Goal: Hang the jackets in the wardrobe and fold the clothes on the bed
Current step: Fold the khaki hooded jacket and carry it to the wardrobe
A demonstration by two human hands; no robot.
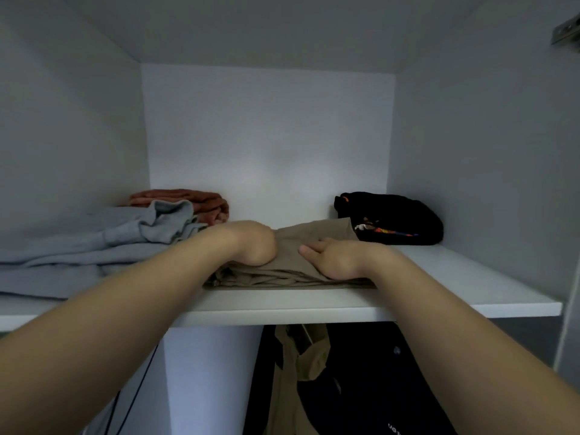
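Note:
A folded khaki garment (317,232) lies in the middle of the white wardrobe shelf (439,277), near its front edge. Both my hands are on top of it. My left hand (254,243) rests on its left part with the wrist bent down; its fingers are hidden behind the back of the hand. My right hand (332,257) lies flat on the right part, fingers straight and pointing left. Below the shelf hang a khaki jacket (298,372) and a black jacket (376,387).
A grey sweatshirt (94,246) is spread over the shelf's left side, with a folded rust-coloured cloth (201,199) behind it. A black garment with a coloured print (398,218) sits at the back right. White wardrobe walls close in both sides; a door hinge (565,32) shows top right.

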